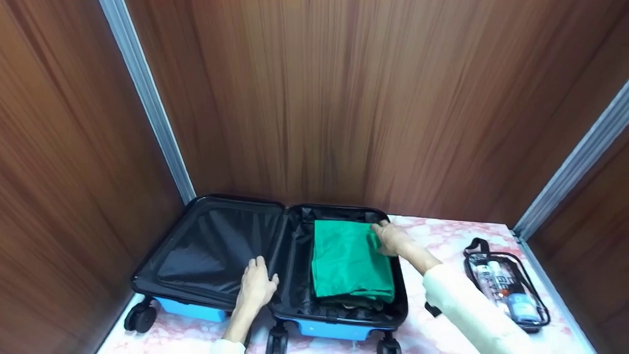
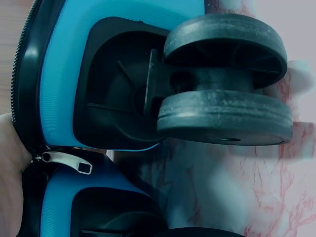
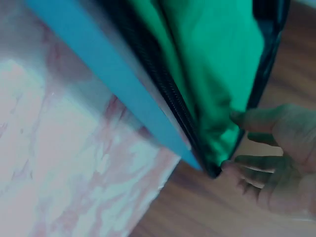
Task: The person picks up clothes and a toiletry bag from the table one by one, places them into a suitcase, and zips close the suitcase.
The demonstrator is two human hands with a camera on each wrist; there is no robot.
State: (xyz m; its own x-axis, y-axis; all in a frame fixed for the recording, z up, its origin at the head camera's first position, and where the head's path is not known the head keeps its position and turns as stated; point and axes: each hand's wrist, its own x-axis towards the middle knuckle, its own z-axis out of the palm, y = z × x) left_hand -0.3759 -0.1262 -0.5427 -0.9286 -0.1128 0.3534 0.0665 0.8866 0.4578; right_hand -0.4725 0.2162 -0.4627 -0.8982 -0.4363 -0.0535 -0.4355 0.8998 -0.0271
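Observation:
A blue suitcase (image 1: 334, 328) with black lining lies opened flat, its two halves side by side. Folded green cloth (image 1: 350, 260) fills much of the right half, with darker cloth partly showing beneath its near edge. My left hand (image 1: 256, 284) rests on the left half's near edge, close to the hinge, fingers extended over the black lining (image 1: 211, 241). At the far right corner of the green cloth is my right hand (image 1: 392, 238). In the right wrist view its thumb (image 3: 252, 119) touches the cloth, while the loosely bent fingers hang outside the rim.
A clear pouch with black trim (image 1: 511, 255) and several bottles lies at the right. Suitcase wheels (image 2: 224, 118) stick out at the near side, and a zipper pull (image 2: 69, 161) hangs near the hinge. Wooden panels (image 1: 324, 108) enclose the marbled surface (image 1: 427, 228).

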